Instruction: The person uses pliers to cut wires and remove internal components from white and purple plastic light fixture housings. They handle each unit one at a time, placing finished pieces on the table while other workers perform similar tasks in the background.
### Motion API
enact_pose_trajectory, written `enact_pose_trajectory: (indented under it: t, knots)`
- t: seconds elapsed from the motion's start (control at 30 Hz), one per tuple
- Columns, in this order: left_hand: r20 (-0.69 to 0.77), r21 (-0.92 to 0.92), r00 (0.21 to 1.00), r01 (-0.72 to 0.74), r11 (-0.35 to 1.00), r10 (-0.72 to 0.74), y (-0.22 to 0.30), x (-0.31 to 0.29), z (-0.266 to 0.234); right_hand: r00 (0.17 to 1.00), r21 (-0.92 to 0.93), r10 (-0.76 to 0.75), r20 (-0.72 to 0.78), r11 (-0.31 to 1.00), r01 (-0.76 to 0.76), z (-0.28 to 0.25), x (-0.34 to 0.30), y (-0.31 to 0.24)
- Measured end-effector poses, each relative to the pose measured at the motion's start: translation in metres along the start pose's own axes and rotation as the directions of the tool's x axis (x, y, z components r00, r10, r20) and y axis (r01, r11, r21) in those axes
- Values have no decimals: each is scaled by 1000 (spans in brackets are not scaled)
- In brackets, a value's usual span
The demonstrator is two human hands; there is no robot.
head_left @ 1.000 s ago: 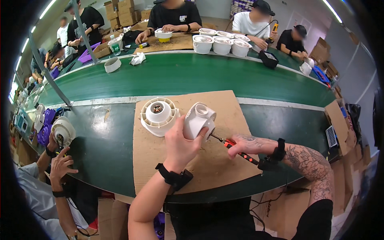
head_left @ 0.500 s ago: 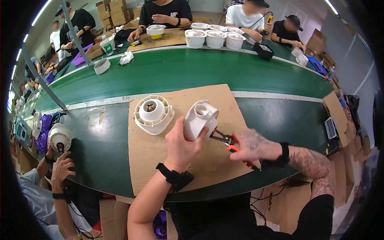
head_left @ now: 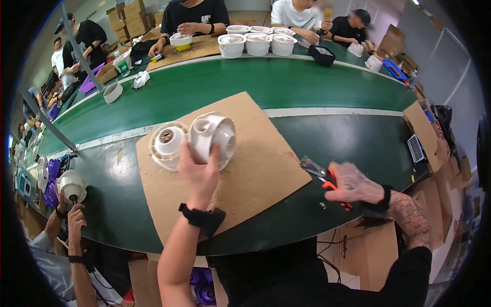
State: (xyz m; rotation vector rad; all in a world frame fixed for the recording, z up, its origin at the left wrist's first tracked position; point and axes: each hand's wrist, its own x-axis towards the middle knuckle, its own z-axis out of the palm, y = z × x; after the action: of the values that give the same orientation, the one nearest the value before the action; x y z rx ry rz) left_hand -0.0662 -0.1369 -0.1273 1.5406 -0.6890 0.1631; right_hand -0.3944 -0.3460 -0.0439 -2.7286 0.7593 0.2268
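My left hand point(head_left: 198, 174) grips a white plastic housing point(head_left: 221, 134) with round openings, held over a sheet of cardboard point(head_left: 230, 204). Just left of it, and partly overlapped by it, a second white housing point(head_left: 166, 148) with a ribbed rim and a copper-coloured centre rests on the cardboard. Off the cardboard's right edge, my right hand point(head_left: 355, 184) is closed around the red handles of a pair of pliers point(head_left: 314, 169). Their metal jaws point left, low over the green table. Motion blurs both my hands slightly.
A green conveyor belt point(head_left: 245, 82) runs across beyond the table, with several white tubs point(head_left: 258, 45) on its far side. At the left, a co-worker's hands point(head_left: 76, 220) work on another white housing point(head_left: 71, 184). A cardboard box point(head_left: 422, 133) stands at the right edge.
My left hand has carried the housing left, close to the second one. The pliers have come away from the housing and moved right with my right hand. The cardboard appears turned and shifted left.
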Motion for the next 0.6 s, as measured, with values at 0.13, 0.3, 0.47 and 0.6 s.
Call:
enact_pose_trajectory:
  t: [0.13, 0.3, 0.47, 0.6]
  knots:
    - [192, -325, 915, 399, 857, -354, -12, 4, 5, 985, 220, 76, 152, 969, -109, -6, -25, 20]
    - [302, 156, 828, 446, 881, -472, -21, 10, 2, 988, 397, -72, 134, 918, 13, -2, -19, 23]
    - [213, 404, 964, -236, 884, 160, 29, -2, 11, 969, 299, -238, -68, 922, 247, 8, 7, 18]
    - [664, -88, 680, 483, 871, -309, 109, -19, 10, 926, 256, -354, -131, 890, 377, 11, 39, -9]
